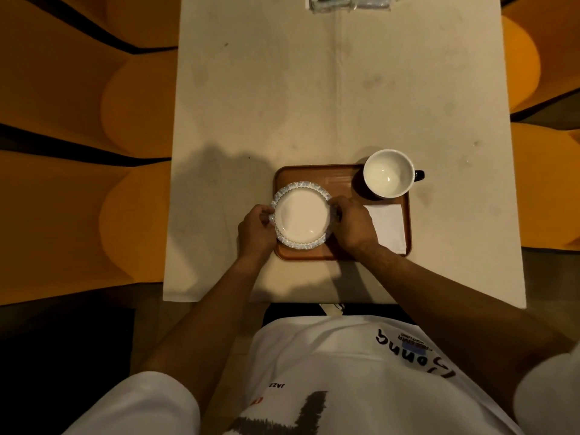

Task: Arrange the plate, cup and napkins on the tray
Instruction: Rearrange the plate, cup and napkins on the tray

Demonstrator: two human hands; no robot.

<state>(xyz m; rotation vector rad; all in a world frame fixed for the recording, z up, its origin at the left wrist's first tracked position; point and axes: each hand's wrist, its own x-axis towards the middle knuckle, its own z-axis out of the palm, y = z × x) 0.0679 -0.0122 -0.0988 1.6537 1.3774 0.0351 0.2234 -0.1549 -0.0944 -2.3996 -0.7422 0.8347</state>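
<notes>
A brown tray (326, 175) lies on the table in front of me. On its left part sits a white plate (301, 215) with a blue-patterned rim. My left hand (255, 229) grips the plate's left edge and my right hand (354, 222) grips its right edge. A white-lined cup (388, 173) with a dark handle stands on the tray's far right corner, empty. A folded white napkin (389, 226) lies on the tray's right side, just beyond my right hand.
The beige table (314, 89) stretches away from me. Clear packets (348, 2) lie at its far edge. Orange seats (131, 114) flank the table on both sides. My white shirt fills the bottom of the view.
</notes>
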